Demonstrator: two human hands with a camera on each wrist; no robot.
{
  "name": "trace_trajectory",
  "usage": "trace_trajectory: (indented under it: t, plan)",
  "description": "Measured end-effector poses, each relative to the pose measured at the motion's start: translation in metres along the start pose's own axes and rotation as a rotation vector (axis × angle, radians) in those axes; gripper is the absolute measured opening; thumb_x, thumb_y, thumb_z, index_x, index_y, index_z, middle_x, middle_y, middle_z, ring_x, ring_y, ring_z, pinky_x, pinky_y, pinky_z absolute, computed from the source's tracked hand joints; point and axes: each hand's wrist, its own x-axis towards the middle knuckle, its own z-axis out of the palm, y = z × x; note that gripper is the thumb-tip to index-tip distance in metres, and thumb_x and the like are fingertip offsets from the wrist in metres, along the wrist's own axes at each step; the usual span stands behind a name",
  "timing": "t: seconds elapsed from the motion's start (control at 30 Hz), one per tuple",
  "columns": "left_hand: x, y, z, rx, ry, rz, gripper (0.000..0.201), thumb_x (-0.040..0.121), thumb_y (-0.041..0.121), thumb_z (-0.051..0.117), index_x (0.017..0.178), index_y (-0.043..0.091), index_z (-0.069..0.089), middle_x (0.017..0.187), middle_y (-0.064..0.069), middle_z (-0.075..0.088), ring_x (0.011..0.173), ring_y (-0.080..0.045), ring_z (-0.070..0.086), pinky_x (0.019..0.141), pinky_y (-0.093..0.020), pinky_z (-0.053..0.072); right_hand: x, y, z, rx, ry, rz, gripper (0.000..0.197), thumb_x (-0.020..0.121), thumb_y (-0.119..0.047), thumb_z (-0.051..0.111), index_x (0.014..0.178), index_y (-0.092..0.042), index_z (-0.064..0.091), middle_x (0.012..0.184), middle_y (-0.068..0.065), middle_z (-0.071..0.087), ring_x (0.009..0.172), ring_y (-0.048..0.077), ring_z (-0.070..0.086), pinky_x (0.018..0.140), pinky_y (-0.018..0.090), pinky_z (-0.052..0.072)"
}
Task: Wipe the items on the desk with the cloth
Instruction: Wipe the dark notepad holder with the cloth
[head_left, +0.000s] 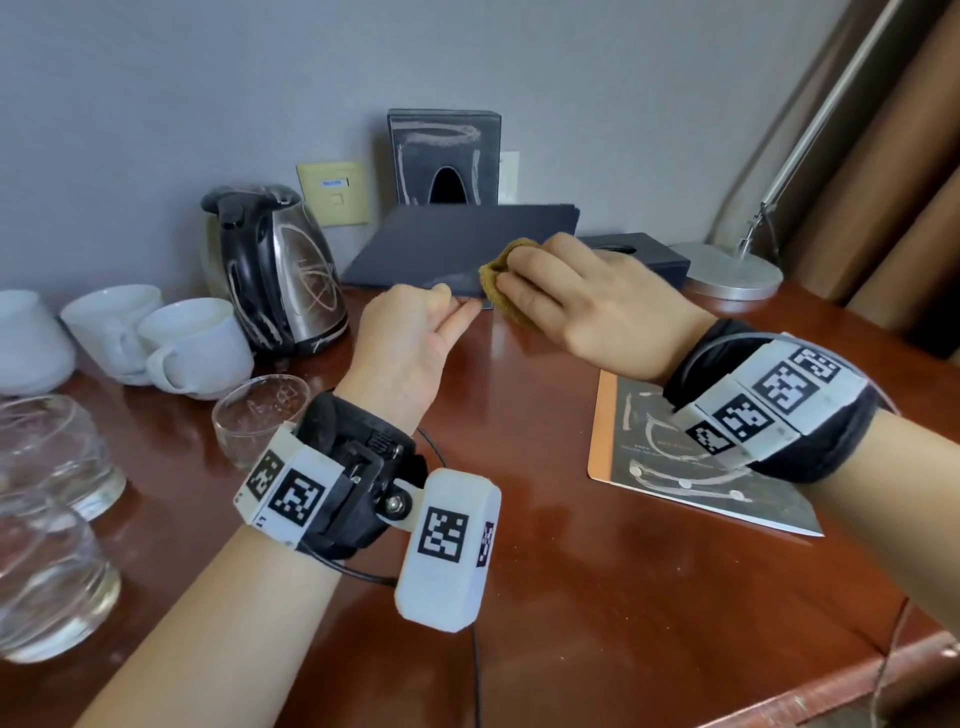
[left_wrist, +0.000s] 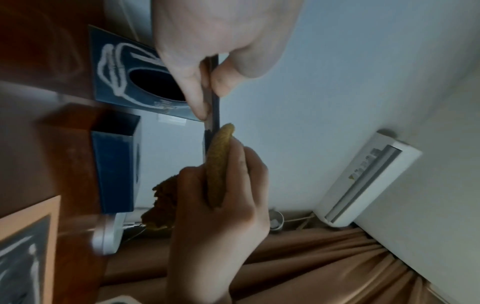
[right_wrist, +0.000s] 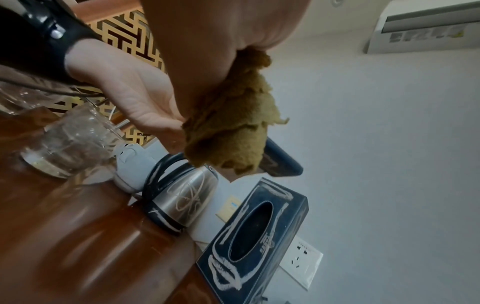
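The left hand (head_left: 415, 332) pinches the dark folder's (head_left: 447, 244) near edge. The right hand (head_left: 587, 306) clutches the cloth (head_left: 501, 283) against it. A hard wipe could slip that thin pinch.

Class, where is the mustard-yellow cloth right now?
In the head view, the mustard-yellow cloth sits mid-desk, gripped by the right hand against the dark flat folder.

Sitting at nine o'clock: two cups (head_left: 197, 343), three glasses (head_left: 260, 415); at twelve, two tissue boxes (head_left: 444, 156).
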Motion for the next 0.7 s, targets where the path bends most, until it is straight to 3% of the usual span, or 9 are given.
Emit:
trace_trajectory:
  t: [0.13, 0.2, 0.3, 0.4, 0.47, 0.57, 0.7]
  plan:
    - [0.005, -0.010, -0.008, -0.042, 0.084, -0.111, 0.017, 0.095, -0.008, 0.038, 0.097, 0.001, 0.052, 0.094, -0.015, 0.056, 0.086, -0.025, 0.061, 0.098, -0.040, 0.048, -0.006, -0.002, 0.009, 0.078, -0.035, -0.027, 0.040, 0.102, -0.009, 0.033, 0.092, 0.004, 0.070, 0.088, 0.015, 0.069, 0.066, 0.027, 0.061, 0.051, 0.031, 0.045]
    - [0.005, -0.008, -0.010, -0.075, 0.087, -0.151, 0.013, 0.095, 0.007, 0.042, 0.102, 0.003, 0.053, 0.092, -0.013, 0.057, 0.095, -0.032, 0.064, 0.094, -0.045, 0.050, -0.009, -0.001, 0.007, 0.100, -0.045, -0.033, 0.038, 0.102, -0.009, 0.034, 0.097, 0.005, 0.069, 0.091, 0.016, 0.069, 0.069, 0.028, 0.061, 0.054, 0.031, 0.045]
    - [0.010, 0.001, -0.017, -0.038, 0.063, -0.227, 0.049, 0.094, 0.044, 0.042, 0.123, 0.007, 0.055, 0.105, -0.011, 0.064, 0.108, -0.037, 0.062, 0.090, -0.052, 0.045, -0.013, 0.011, 0.000, 0.130, -0.063, -0.030, 0.039, 0.103, -0.008, 0.031, 0.102, 0.006, 0.067, 0.096, 0.019, 0.068, 0.071, 0.029, 0.062, 0.054, 0.033, 0.048]
    - [0.017, 0.013, -0.025, -0.040, 0.003, -0.290, 0.074, 0.088, 0.067, 0.036, 0.121, 0.006, 0.059, 0.105, -0.012, 0.071, 0.109, -0.038, 0.060, 0.085, -0.054, 0.044, -0.023, 0.027, -0.006, 0.101, -0.108, -0.012, 0.026, 0.098, -0.005, 0.043, 0.109, 0.007, 0.064, 0.102, 0.022, 0.066, 0.076, 0.033, 0.063, 0.056, 0.034, 0.049]
    - [0.020, 0.019, -0.029, -0.024, 0.010, -0.296, 0.069, 0.090, 0.065, 0.036, 0.116, 0.006, 0.061, 0.098, -0.012, 0.073, 0.106, -0.034, 0.062, 0.079, -0.050, 0.047, -0.029, 0.032, -0.007, 0.090, -0.122, -0.007, 0.025, 0.096, -0.004, 0.045, 0.112, 0.007, 0.061, 0.105, 0.023, 0.065, 0.080, 0.034, 0.061, 0.059, 0.036, 0.049]
    - [0.019, 0.022, -0.030, 0.019, 0.038, -0.223, 0.043, 0.099, 0.042, 0.037, 0.104, 0.009, 0.063, 0.090, -0.008, 0.071, 0.098, -0.024, 0.063, 0.072, -0.041, 0.050, -0.036, 0.033, -0.003, 0.090, -0.104, 0.021, 0.025, 0.097, -0.004, 0.042, 0.116, 0.005, 0.055, 0.108, 0.023, 0.062, 0.089, 0.032, 0.050, 0.067, 0.034, 0.044]
    - [0.015, 0.020, -0.024, 0.025, -0.011, -0.147, 0.027, 0.103, 0.025, 0.035, 0.103, 0.012, 0.059, 0.087, -0.007, 0.072, 0.087, -0.019, 0.068, 0.068, -0.034, 0.057, -0.052, 0.031, 0.009, 0.127, -0.157, 0.172, 0.029, 0.092, -0.006, 0.047, 0.118, 0.003, 0.055, 0.113, 0.016, 0.049, 0.091, 0.030, 0.044, 0.056, 0.037, 0.049]
